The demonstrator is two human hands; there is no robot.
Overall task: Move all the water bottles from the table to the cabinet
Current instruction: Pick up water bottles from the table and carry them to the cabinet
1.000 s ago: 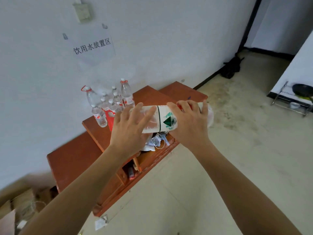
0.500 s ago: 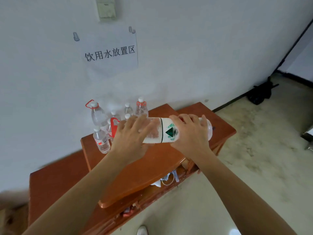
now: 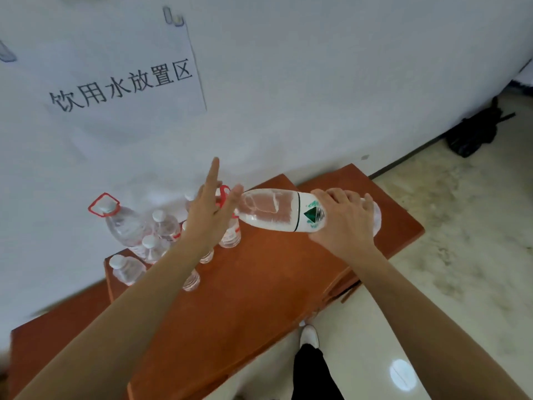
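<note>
1. Sign (image 3: 121,85): paper on wall, upper L, Chinese print.
2. Handled bottle (image 3: 121,223): clear, red carry loop, upright at back-L of cabinet top (image 3: 259,284), by wall.
3. Small bottles (image 3: 161,226): cluster of several, white caps, upright, just R of and in front of item 2; exact qty unclear, some hidden behind L forearm.
4. Left hand (image 3: 212,215): fingers straight and spread, holds nothing; sits at neck end of item 5. Thumb vs neck contact: can't tell.
5. Large bottle (image 3: 277,210): white/green label, lying horizontal in the air above cabinet top, neck pointing L toward the cluster.
6. Right hand (image 3: 343,223): fingers wrapped over the base half of item 5, carrying it alone.
7. Black bag (image 3: 473,134): on floor by wall, far R, well apart.
8. Status, est.: cluster already delivered; item 5 has reached the cabinet but isn't stood up yet. Table out of view, so remaining qty unknown.
</note>
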